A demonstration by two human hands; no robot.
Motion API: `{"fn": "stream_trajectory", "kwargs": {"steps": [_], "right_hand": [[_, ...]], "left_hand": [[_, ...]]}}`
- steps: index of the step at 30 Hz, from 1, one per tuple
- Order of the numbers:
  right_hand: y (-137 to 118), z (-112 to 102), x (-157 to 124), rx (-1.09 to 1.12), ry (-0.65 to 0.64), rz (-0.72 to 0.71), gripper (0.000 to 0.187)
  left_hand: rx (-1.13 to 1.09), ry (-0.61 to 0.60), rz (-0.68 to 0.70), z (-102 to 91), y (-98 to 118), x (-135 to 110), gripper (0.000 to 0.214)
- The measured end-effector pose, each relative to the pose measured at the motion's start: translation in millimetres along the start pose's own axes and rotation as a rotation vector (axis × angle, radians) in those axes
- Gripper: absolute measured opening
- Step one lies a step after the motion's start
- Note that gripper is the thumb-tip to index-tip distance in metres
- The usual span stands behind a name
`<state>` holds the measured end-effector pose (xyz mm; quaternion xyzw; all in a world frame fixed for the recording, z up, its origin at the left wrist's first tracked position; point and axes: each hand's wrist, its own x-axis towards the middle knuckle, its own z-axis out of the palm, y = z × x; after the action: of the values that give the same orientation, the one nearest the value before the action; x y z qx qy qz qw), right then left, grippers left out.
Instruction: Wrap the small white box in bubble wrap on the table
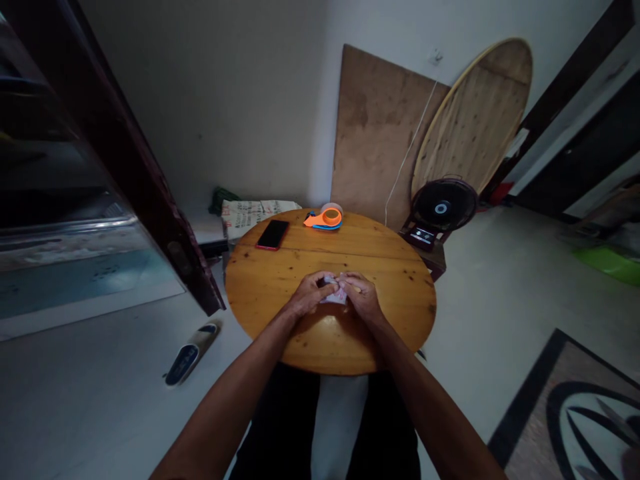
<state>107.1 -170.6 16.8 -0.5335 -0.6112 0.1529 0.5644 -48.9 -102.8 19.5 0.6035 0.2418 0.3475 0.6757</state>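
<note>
My left hand (309,294) and my right hand (363,296) meet over the middle of a round wooden table (260,280). Both have their fingers curled round a small pale, pinkish piece of paper (334,294) held between them, just above the tabletop. Most of the paper is hidden by my fingers. At the table's far side lie a dark phone with a red edge (273,235) and an orange and blue tape dispenser (325,219), both well out of reach of my hands' present spot.
A small black fan (443,207) stands behind the table on the right. A wooden board (380,127) and a round wooden tabletop (475,113) lean on the wall. A slipper (191,355) lies on the floor at left, a patterned rug (575,413) at right.
</note>
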Motion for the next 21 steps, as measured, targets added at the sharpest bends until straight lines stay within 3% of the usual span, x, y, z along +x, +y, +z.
{"fn": "stream_trajectory", "kwargs": {"steps": [10, 16, 21], "right_hand": [[-1.4, 1.3, -4.1, -0.313, -0.126, -0.108, 0.031], [-4.4, 2.6, -5.0, -0.528, -0.093, -0.178, 0.033], [-9.5, 2.6, -7.8, -0.654, -0.136, -0.262, 0.034]], "left_hand": [[0.181, 0.083, 0.099, -6.5, -9.2, 5.3, 0.025], [0.063, 0.115, -0.03, -11.4, -3.1, 3.5, 0.045], [0.052, 0.145, -0.045, -8.5, -0.7, 4.0, 0.035]]}}
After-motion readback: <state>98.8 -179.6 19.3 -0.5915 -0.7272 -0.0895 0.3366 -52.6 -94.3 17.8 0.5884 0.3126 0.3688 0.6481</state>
